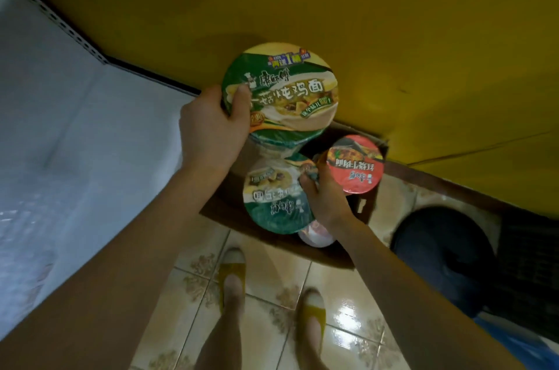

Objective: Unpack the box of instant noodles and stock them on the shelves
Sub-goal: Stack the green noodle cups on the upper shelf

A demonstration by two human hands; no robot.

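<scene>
My left hand [211, 124] grips a green-lidded noodle bowl [279, 86] lifted above the box [367, 203]. My right hand [325, 197], lower, pinches between a second green bowl [273, 200] and the red bowl [355, 165] just right of it.

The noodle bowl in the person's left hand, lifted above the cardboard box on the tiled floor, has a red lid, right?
Not quite. The head view shows the noodle bowl in the left hand has a green lid; the red-lidded bowl is by the right hand. It is indeed lifted above the cardboard box on the tiled floor.
</scene>
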